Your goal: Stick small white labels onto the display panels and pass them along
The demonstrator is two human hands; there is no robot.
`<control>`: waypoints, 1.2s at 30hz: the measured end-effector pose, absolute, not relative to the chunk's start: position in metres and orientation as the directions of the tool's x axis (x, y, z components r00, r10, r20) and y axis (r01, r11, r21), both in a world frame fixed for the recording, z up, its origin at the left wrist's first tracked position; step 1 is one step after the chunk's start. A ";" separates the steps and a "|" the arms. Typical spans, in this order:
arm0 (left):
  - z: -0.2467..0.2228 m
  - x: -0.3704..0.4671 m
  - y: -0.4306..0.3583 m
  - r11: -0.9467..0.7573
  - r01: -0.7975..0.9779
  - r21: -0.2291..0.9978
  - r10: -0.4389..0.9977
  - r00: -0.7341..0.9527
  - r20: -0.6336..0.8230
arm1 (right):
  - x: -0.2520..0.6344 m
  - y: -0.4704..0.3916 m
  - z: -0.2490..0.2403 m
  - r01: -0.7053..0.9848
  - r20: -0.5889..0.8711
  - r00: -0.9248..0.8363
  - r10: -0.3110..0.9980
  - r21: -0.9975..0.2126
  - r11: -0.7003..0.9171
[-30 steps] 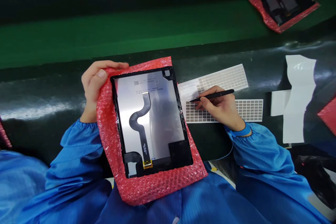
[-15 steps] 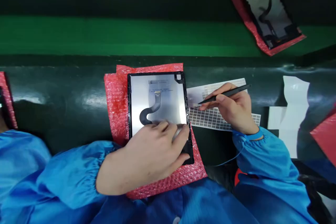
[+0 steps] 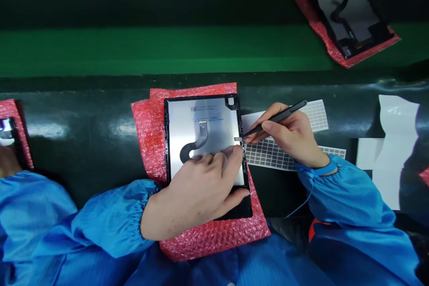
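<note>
- On the dark worktop, right in front of me, the display panel lies silver back up on a red bubble-wrap sleeve.
- My left hand lies over the lower part of the panel, grasping nothing; its index finger reaches the right edge, and the thumb is spread below it.
- My right hand has a slim black tool pinched like a pen, its tip at the panel's right edge.
- Just by that tip sits a small pale tab, close to my left index fingertip.
- An S-shaped ribbon cable runs down the panel's back and disappears beneath my left hand.
- Under and beside my right hand are an upper label sheet and a lower gridded sheet.
- A blue wristband circles my right wrist.
- Farther right lies a curling white paper strip.
- Toward the far right, a second panel rests on red wrap.
- At the left edge, another person's blue sleeve shows.
</note>
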State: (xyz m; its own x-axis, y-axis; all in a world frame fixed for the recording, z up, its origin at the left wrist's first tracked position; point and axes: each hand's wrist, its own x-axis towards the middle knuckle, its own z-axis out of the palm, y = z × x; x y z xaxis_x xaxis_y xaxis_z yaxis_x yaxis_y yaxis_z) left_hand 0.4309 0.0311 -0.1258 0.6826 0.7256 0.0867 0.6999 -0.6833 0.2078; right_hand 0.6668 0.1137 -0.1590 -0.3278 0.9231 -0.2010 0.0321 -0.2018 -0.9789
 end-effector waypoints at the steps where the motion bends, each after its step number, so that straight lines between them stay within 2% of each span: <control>1: -0.126 0.431 0.031 -0.681 0.702 0.207 0.728 0.679 0.093 | 0.666 0.114 -0.159 0.030 -0.202 -0.330 0.922 -0.979 -0.204; 17: -0.126 0.433 0.033 -0.679 0.703 0.209 0.730 0.678 0.091 | 0.665 0.116 -0.157 -0.016 -0.249 -0.358 0.900 -0.962 -0.273; 30: -0.122 0.436 0.038 -0.657 0.720 0.224 0.749 0.656 0.088 | 0.667 0.115 -0.161 0.016 -0.257 -0.350 0.901 -0.963 -0.269; 34: -0.123 0.435 0.038 -0.655 0.719 0.233 0.750 0.657 0.081 | 0.671 0.116 -0.158 -0.030 -0.202 -0.326 0.923 -0.974 -0.224; 36: -0.124 0.434 0.039 -0.655 0.713 0.252 0.748 0.658 0.083 | 0.678 0.116 -0.154 -0.054 -0.139 -0.261 0.955 -0.986 -0.158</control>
State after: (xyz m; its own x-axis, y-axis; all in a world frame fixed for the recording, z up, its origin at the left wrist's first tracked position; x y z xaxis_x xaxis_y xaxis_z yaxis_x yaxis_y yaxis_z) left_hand 0.4339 0.0387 -0.1245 0.6583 0.7482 0.0830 0.7125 -0.6548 0.2520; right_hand 0.6779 0.1156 -0.1536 -0.2611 0.9553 -0.1390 -0.0538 -0.1582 -0.9859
